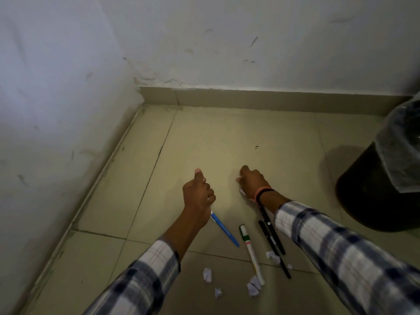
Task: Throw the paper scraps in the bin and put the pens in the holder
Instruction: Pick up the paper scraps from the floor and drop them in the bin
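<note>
White scraps (242,192) are clenched in the right hand (251,181); the left hand (198,193) is fisted, thumb up, above the blue pen (225,229).

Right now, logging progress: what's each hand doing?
Left hand: closed, thumb up, contents unclear.
Right hand: closed on paper scraps.

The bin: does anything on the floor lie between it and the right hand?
Nothing visible does. Bare tiles lie between the right hand and the bin; the black pens lie nearer the camera.
</note>
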